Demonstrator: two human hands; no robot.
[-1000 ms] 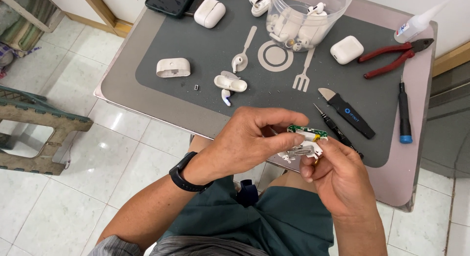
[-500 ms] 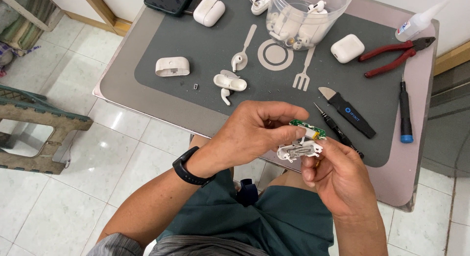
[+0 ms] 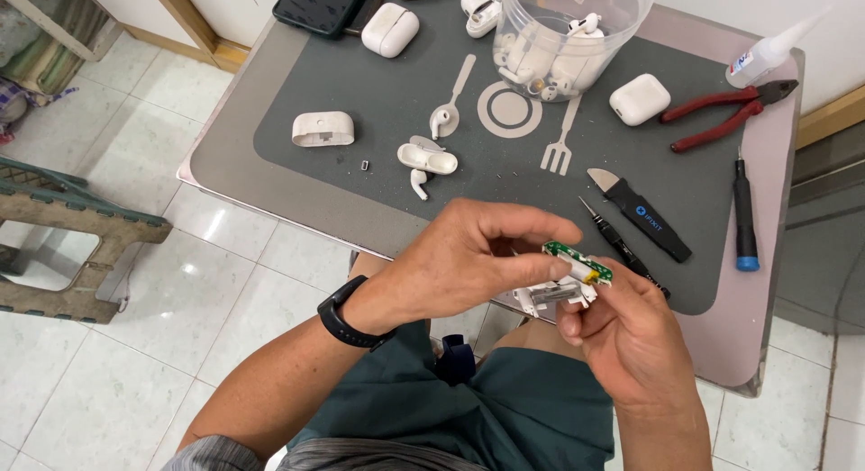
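Above the lap, left hand (image 3: 450,268) and right hand (image 3: 622,336) pinch closed on a green circuit board (image 3: 577,262); twisting could snap it.

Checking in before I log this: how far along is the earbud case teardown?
Done: a white case shell lies empty on the grey mat. In hand: the left hand and right hand hold a green circuit board on its white inner frame. Left: they are not yet apart.
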